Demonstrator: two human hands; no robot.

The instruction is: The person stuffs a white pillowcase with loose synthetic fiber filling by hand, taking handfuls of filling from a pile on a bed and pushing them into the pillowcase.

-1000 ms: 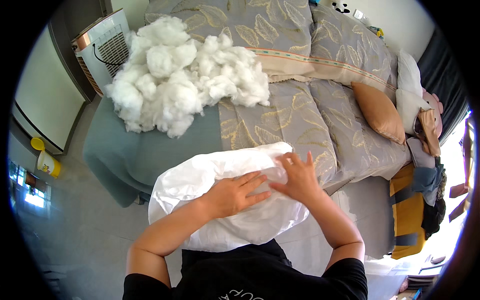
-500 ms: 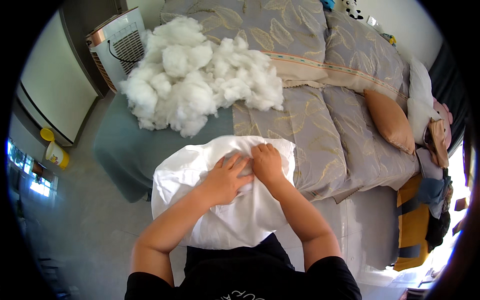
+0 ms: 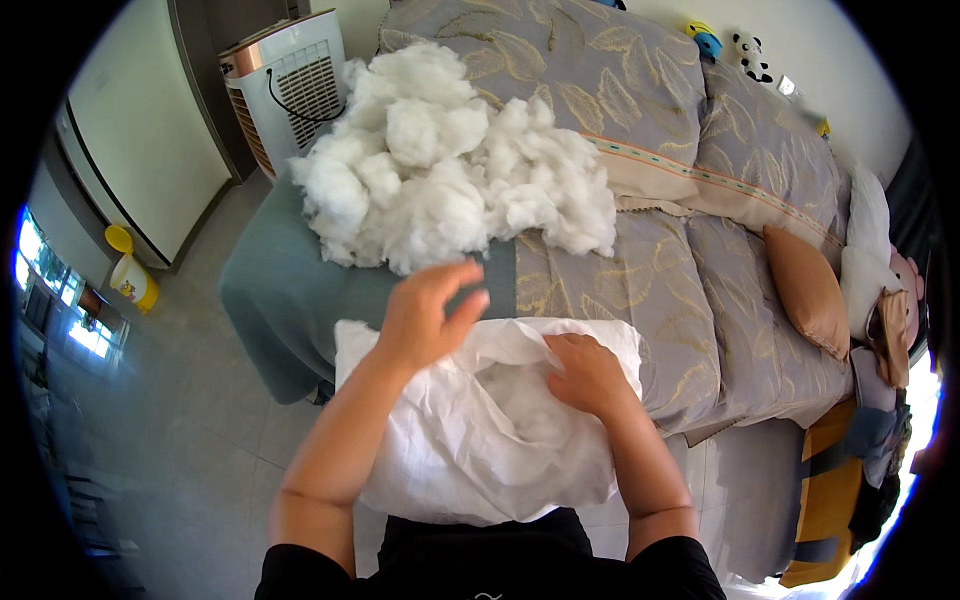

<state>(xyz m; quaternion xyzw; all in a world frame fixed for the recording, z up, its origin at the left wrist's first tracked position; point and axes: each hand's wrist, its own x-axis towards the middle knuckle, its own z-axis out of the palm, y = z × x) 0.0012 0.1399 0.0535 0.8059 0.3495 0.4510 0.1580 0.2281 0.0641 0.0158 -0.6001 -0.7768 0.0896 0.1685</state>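
A white fabric pillow cover [image 3: 470, 475] lies in front of me at the bed's edge, its mouth facing up. White fluffy stuffing [image 3: 525, 400] shows inside the opening. My right hand [image 3: 590, 375] grips the opening's right edge, the thumb on the inner side and the fingers partly hidden by cloth. Raised above the cover's left part, my left hand [image 3: 430, 312] holds nothing; its thumb and fingers are apart and slightly blurred. Just beyond it, a large loose pile of white fibre stuffing [image 3: 420, 180] rests on the bed.
Grey leaf-patterned bedding [image 3: 630, 290] and a teal cover [image 3: 285, 270] spread under the pile. A brown cushion [image 3: 805, 290] lies to the right. An air cooler [image 3: 300, 90] stands at the back left, with a yellow-and-white bin [image 3: 133, 283] on the floor nearer.
My left hand has lifted off the cover toward the pile. My right hand now holds the rim aside, and the opening shows stuffing inside. The view has shifted left.
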